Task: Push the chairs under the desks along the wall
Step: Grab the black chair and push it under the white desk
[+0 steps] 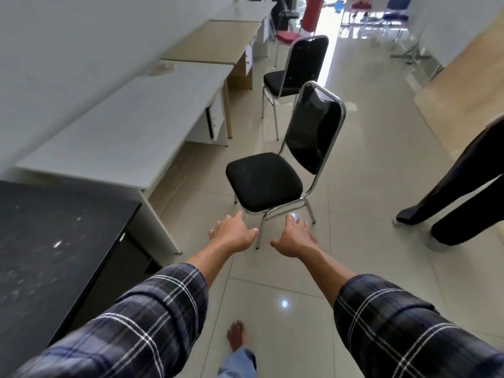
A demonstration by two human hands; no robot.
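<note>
A black padded chair with a chrome frame [266, 180] stands on the tiled floor, out from the white desk [131, 124] along the left wall. Its seat faces me and its backrest leans to the right. My left hand [234, 231] and my right hand [296, 236] are stretched forward, fingers spread, just short of the seat's front edge and touching nothing. A second black chair [298, 66] stands farther down the aisle beside a beige desk [215, 43].
A dark cabinet top [49, 241] fills the near left. Another person's dark-trousered legs [458, 192] stand at the right. A wooden table [463, 77] lines the right side. A red chair [287, 36] and other furniture sit at the far end.
</note>
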